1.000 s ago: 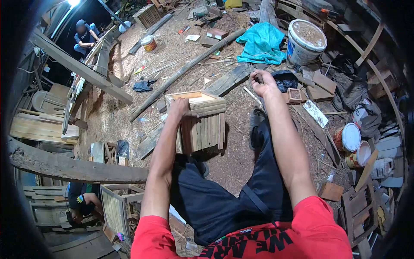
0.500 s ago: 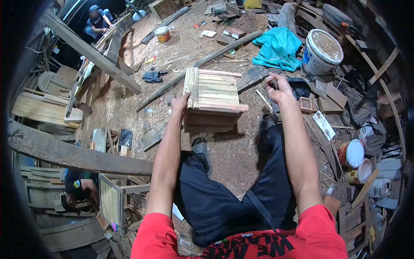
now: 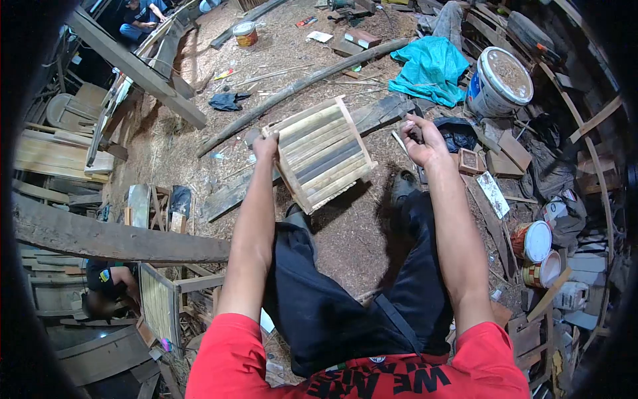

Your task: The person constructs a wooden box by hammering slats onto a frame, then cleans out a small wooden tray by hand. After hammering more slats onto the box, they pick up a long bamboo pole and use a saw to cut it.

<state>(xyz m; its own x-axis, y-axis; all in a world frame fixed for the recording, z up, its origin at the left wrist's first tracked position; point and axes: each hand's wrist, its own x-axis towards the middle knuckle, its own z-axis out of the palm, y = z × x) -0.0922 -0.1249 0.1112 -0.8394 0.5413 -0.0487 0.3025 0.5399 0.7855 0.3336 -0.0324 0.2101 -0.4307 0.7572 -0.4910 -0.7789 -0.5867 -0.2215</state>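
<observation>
My left hand (image 3: 266,145) grips the left edge of a slatted wooden box (image 3: 322,149), with fingers wrapped around its frame. The box is tilted over the floor in front of my legs, its face of pale strips, one much darker, turned towards me. To the right of the box, my right hand (image 3: 425,139) is raised apart from it, fingers curled inward. Whatever those fingers hold, if anything, is too small to make out. A weathered plank (image 3: 382,114) lies behind the box.
A long pole (image 3: 299,90) crosses the littered floor. On the right are a teal tarp (image 3: 432,70), a large white bucket (image 3: 502,80) and paint cans (image 3: 531,241). A wooden beam (image 3: 119,239) juts in from the left. Two people work at left, one (image 3: 143,18) far off, one (image 3: 113,286) nearer.
My left hand has moved slightly left and turned the box, so its slatted face now shows more fully and its dark side is hidden. My right hand has shifted slightly, fingers more curled.
</observation>
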